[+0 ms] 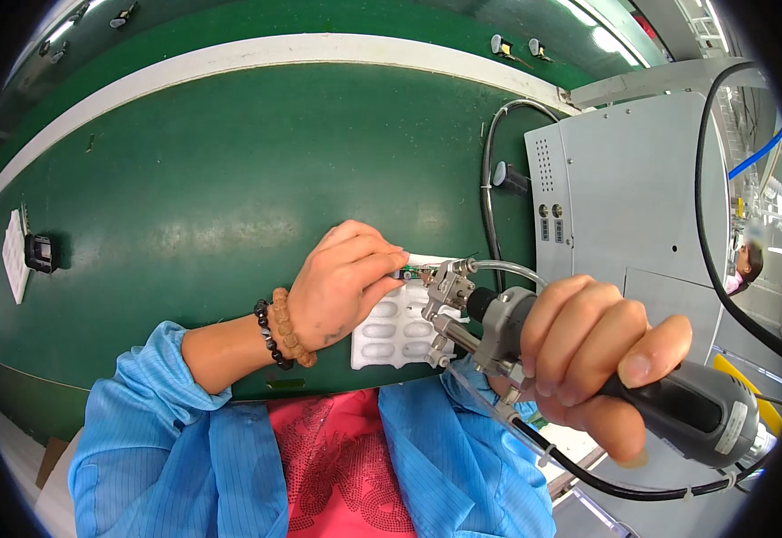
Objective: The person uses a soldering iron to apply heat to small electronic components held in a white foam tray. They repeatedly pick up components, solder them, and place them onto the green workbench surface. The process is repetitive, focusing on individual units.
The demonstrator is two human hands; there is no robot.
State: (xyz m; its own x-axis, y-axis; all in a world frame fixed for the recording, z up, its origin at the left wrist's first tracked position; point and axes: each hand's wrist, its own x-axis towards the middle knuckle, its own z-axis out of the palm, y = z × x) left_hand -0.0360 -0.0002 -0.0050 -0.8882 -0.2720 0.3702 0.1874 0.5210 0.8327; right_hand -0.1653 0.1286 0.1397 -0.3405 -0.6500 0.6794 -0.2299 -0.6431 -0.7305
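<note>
My right hand is wrapped around the dark grey body of an electric screwdriver. Its metal nose, fitted with a clear hose, points left toward my left hand. The fingers of that hand are pinched on a small part with a green circuit board, mostly covered by the fingertips. The nose meets or nearly meets this part; I cannot tell whether they touch. Beneath them lies a white moulded tray with oval pockets, partly hidden by the screwdriver.
A grey metal cabinet stands at the right, with black cables looping beside it. On the green table a black square part sits far left. A white rail crosses the back. Another person shows at the far right.
</note>
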